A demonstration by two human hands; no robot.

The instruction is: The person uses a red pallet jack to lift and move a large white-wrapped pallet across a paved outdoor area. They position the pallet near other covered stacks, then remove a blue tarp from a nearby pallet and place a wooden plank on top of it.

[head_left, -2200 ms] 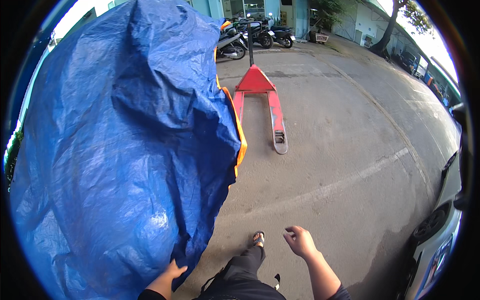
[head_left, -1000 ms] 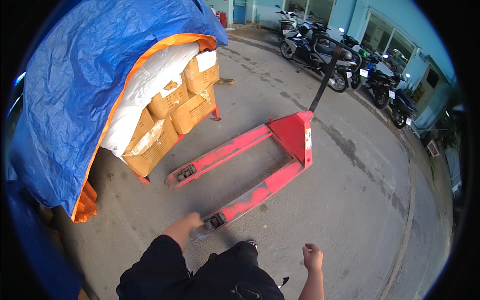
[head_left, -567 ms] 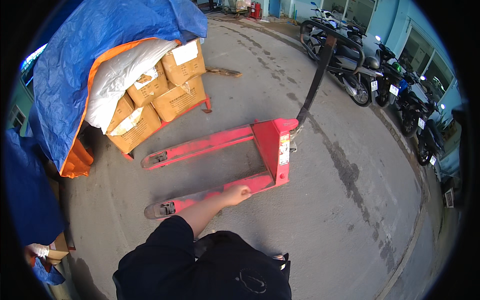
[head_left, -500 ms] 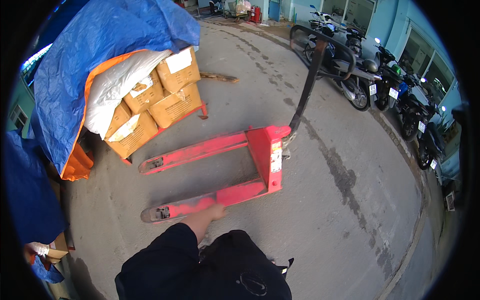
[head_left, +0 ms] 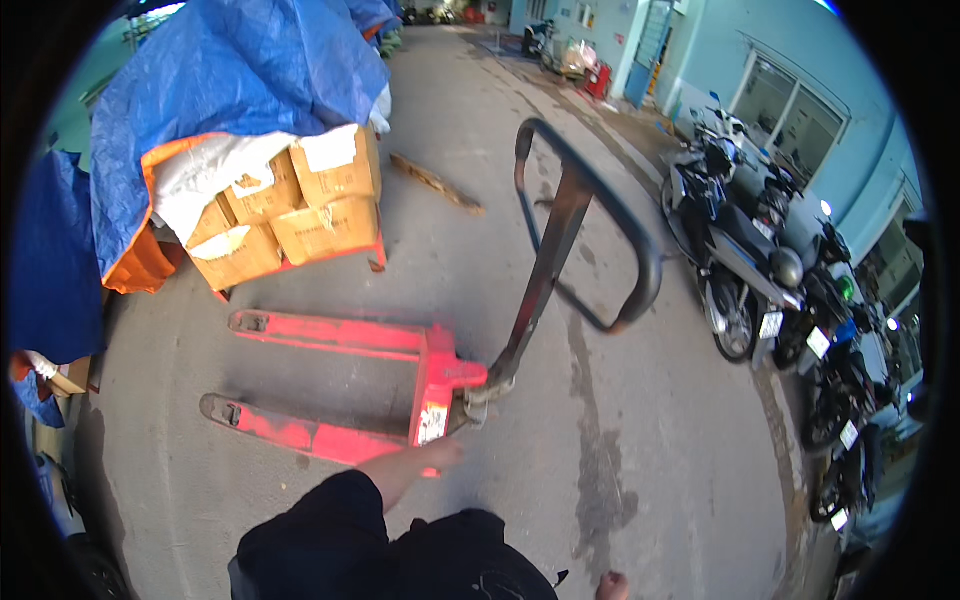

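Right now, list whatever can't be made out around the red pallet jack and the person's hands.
- Right hand: not in the head view.
- Left hand: fingers blurred and foreshortened against the pallet jack; contact unclear.
- Stacked cartons: mostly covered by the blue tarp and a white sheet.
- Pallet under the cartons: only its red edge shows.
- Motorcycles: the far ones are cut off at the right rim.

Dark navy long sleeve (head_left: 320, 520) pushed up the forearm, dark trousers (head_left: 470, 560) — bare left hand (head_left: 435, 457)

Left hand (head_left: 432, 455) reaches forward with loose fingers, dark sleeve extended.
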